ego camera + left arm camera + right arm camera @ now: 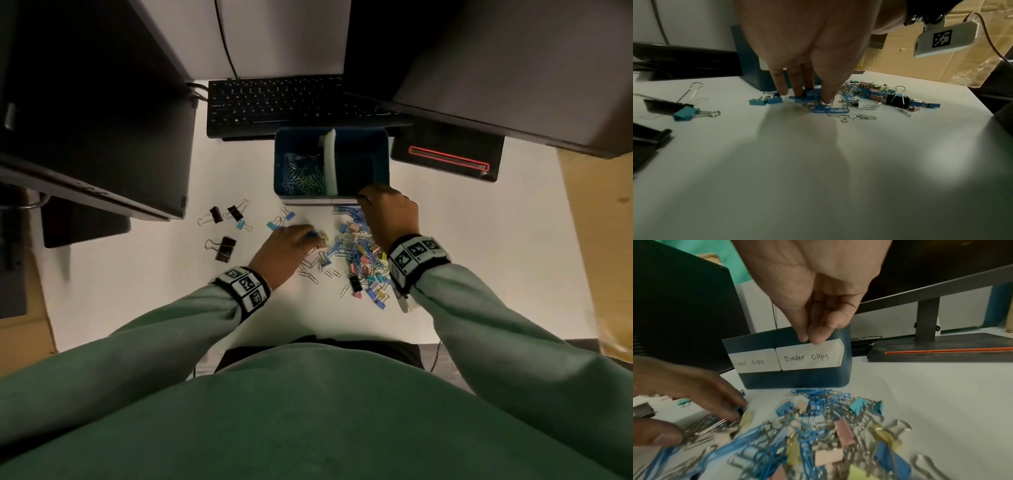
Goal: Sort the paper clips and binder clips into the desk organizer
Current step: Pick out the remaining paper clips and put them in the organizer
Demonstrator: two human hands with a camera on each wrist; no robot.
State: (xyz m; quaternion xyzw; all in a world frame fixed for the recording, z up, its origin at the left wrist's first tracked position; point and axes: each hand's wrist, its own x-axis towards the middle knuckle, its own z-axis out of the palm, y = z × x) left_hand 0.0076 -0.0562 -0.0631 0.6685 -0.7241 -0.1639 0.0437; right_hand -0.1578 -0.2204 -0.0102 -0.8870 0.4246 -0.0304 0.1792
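Note:
A blue desk organizer (382, 154) stands behind a mixed pile of paper clips and small coloured binder clips (359, 253). Its labels read "Paper clips" on the left and "Binder Clips" (805, 357) on the right. The left compartment holds paper clips (303, 171); the right looks dark. My left hand (310, 236) reaches down at the pile's left edge, where its fingers and thumb pinch a blue binder clip (812, 95). My right hand (807, 339) hovers at the organizer's front rim above the right label, fingertips drawn together with nothing visible between them.
Three black binder clips (224, 248) and a few teal ones (244, 225) lie apart to the left. A black keyboard (274, 102) sits behind the organizer, a monitor base with a red line (445, 161) to its right, dark equipment (96, 120) left, cardboard (599, 240) right.

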